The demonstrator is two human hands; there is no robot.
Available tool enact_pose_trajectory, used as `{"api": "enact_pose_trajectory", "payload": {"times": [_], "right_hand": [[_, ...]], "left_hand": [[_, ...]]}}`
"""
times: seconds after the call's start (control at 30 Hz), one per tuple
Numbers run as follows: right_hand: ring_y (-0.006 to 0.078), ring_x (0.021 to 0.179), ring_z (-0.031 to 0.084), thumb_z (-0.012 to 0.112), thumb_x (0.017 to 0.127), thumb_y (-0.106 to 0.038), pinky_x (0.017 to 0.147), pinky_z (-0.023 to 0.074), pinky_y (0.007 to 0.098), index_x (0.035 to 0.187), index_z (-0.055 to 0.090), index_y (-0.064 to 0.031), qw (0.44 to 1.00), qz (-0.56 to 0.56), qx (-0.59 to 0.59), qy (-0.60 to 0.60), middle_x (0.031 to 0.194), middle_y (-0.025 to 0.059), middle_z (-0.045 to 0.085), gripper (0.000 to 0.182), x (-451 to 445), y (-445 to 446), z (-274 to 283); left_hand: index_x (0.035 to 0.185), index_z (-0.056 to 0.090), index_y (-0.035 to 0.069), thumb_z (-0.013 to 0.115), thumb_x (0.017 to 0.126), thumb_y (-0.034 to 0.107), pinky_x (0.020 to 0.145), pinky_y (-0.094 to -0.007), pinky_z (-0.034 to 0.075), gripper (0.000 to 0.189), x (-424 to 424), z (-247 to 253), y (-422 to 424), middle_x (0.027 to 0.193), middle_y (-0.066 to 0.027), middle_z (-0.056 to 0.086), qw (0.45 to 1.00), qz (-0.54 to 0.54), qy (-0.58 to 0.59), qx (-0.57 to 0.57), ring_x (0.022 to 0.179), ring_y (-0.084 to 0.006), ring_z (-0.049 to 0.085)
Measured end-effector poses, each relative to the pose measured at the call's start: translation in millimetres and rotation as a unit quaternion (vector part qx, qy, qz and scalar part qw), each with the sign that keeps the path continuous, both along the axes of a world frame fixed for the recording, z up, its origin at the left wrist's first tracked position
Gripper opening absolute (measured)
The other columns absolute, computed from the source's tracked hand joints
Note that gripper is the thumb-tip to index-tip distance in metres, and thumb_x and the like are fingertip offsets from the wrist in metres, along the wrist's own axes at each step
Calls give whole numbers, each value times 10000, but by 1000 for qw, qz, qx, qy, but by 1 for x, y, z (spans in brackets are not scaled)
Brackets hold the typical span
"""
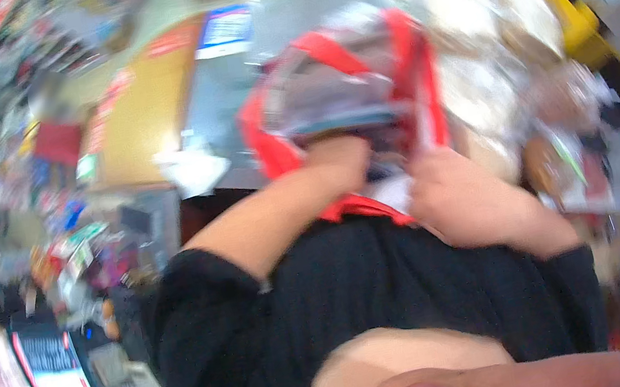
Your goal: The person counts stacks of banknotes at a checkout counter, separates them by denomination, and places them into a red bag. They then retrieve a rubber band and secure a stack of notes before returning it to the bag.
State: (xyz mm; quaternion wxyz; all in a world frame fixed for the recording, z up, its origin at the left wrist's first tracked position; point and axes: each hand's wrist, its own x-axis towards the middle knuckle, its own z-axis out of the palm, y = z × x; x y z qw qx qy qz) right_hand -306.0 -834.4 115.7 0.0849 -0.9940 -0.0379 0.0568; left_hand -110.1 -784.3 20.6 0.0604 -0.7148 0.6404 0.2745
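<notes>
Against the front of my dark top stands a bag with red trim and handles (413, 60), its mouth turned up towards me. Its greyish wall looks see-through, though the view is blurred. My left hand (344, 156) reaches down into the bag; the fingers are hidden, so what they hold cannot be told. At the bag's right rim, my right hand (449, 187) is closed on the red edge. Something white (393, 191) shows inside the bag between my two hands.
A grey counter top (215, 117) lies beyond the bag, bearing a tan board or sheet (146, 110) and a crumpled white piece (197, 170). Bulky white plastic-wrapped packs (454, 6) crowd the right. A lit screen (64, 386) stands at lower left.
</notes>
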Motion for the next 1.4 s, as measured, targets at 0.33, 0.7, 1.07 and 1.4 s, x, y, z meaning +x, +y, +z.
{"api": "enact_pose_trajectory", "payload": {"times": [0.33,0.7,1.07,1.4], "right_hand": [[307,790,612,725,691,-182,801,463,421,635,634,-64,997,16,68,-42,696,100,623,159,12,0,19],[318,877,607,709,742,-199,855,465,442,699,642,-51,997,-30,22,-62,793,125,633,168,-1,-15,11],[290,959,620,717,791,-259,923,427,399,925,715,-73,981,-60,109,-145,896,114,682,230,2,-27,9],[162,948,612,695,839,-78,856,510,317,1222,597,-24,843,-179,442,-249,1081,90,623,399,18,-13,23]], "left_hand": [[1257,631,56,378,1000,320,996,-450,456,446,-8,1,16,1265,-245,611,993,53,101,-15,1140,-380,613],[942,634,31,623,781,119,808,-501,524,184,5,2,10,950,-222,680,943,-77,-26,-323,902,-401,666],[1281,550,20,799,766,37,1021,-369,458,573,61,69,28,1204,-60,621,586,249,632,-441,1124,-227,591],[1371,455,3,625,933,281,953,-491,540,546,62,47,39,1222,-172,633,344,145,892,-255,1107,-332,646]]}}
